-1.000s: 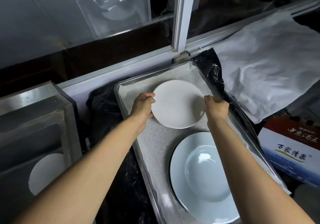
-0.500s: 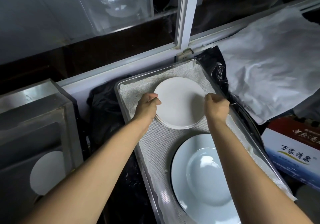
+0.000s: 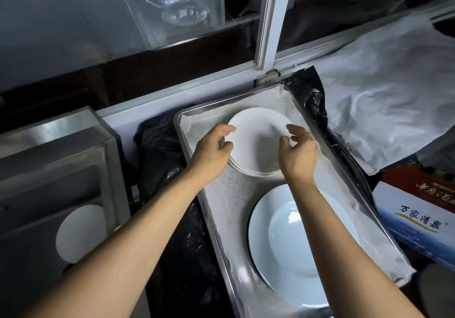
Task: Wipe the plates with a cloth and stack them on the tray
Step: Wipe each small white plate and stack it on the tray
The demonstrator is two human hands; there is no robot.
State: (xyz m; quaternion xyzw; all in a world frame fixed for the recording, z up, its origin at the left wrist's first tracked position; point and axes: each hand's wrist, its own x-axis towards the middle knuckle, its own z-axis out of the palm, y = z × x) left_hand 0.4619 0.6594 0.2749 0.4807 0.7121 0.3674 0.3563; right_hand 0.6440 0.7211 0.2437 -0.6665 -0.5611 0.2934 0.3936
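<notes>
White small plates (image 3: 256,140) sit in a short stack at the far end of the tray (image 3: 178,121), on the pale mesh liner (image 3: 221,199) that covers its floor. The left hand (image 3: 211,150) is at the stack's left rim with thumb and forefinger spread wide apart. The thumb seems to brush the edge, though the angle makes contact hard to confirm. The right hand (image 3: 298,155) hangs over the stack's right side with its fingers loosely curled and parted, gripping nothing. Nearer the camera on the same liner lies a large pale-blue plate (image 3: 290,239), close to the stack but apart from it. A black plastic bag (image 3: 160,150) fills the gap left of the tray, and beyond it stands a metal box (image 3: 61,157) with another white plate (image 3: 78,234) inside. A printed carton (image 3: 416,219) and a crumpled white sheet (image 3: 389,91) lie to the right.
</notes>
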